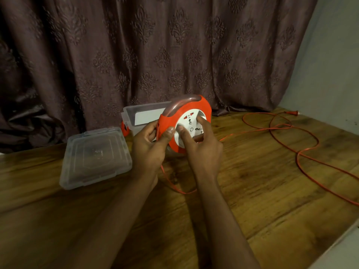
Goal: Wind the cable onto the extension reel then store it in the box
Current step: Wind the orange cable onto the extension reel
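An orange extension reel [206, 105] with a white socket disc and a clear handle stands upright over the wooden floor. My left hand [149, 146] grips its left rim, thumb pressed on the orange edge. My right hand [202, 146] has its fingers curled on the white disc [191, 121]. The orange cable [303, 152] lies in loose loops across the floor to the right, its plug [292, 113] near the wall. A short stretch of cable also hangs below my left hand. The clear plastic box [136, 111] stands open behind the reel.
The box's clear lid [95, 158] lies flat on the floor to the left. A dark patterned curtain [155, 55] hangs behind everything. A pale wall [330, 74] rises at the right, and a light edge runs along the bottom right corner.
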